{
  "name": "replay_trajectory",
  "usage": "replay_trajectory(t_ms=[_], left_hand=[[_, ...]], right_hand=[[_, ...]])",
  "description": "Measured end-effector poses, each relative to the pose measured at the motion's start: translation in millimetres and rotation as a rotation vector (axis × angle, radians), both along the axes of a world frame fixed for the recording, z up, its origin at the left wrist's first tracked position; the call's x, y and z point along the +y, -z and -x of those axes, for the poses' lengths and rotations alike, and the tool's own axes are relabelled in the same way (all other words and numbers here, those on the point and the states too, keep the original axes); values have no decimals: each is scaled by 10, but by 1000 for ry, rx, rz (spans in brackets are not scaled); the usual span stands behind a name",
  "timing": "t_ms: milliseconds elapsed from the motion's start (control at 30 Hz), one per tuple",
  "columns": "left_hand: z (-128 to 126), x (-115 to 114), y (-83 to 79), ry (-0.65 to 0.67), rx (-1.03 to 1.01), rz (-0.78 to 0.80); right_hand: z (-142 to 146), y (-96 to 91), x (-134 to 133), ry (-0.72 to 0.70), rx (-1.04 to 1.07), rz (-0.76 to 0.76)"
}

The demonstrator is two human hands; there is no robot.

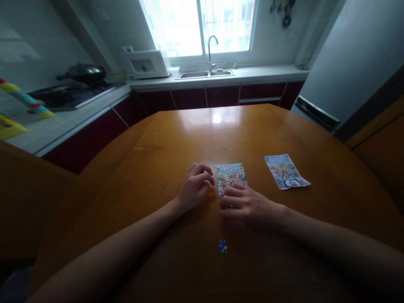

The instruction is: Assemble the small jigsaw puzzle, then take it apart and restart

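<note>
A small colourful jigsaw puzzle (230, 176) lies flat on the wooden table (189, 143) in front of me. My left hand (194, 187) rests beside its left edge, fingers curled in a loose pinch; nothing shows in them. My right hand (244, 204) lies over the puzzle's near edge, fingers bent together and pressing on it. One loose blue puzzle piece (223, 246) sits on the table nearer to me, apart from both hands.
A printed picture card (286, 171) lies to the right of the puzzle. Beyond the table runs a kitchen counter with a sink and tap (210, 63), a microwave (147, 64) and a wok on a hob (85, 73). A fridge (347, 63) stands at the right.
</note>
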State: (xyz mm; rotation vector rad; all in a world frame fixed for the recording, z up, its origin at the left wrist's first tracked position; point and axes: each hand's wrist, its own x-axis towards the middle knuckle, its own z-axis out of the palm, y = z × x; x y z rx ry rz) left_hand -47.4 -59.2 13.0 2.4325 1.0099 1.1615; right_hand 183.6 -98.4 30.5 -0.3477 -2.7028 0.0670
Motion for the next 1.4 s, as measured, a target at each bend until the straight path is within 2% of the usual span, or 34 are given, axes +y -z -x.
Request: replay_trajectory(t_ms=[133,267,533,767,900,1067,1200,1400], left_hand=[[-4,14,16,6,7,-2],[-10,14,20,22,-2,1],[-15,0,12,29,16,39],[-16,-7,-5,46,26,50],[-13,-37,-51,139,54,64],[-5,-62,-95,214,108,73],[5,-54,-93,246,147,71],[18,-46,-68,318,198,72]], right_hand=[[59,-50,-180,-126,-93,43],[89,-17,-249,-171,-136,67],[108,33,-241,-151,-120,166],[97,89,-212,-138,-82,188],[78,133,-120,-79,13,171],[36,172,57,115,114,111],[5,191,141,230,131,125],[-6,224,170,308,117,90]])
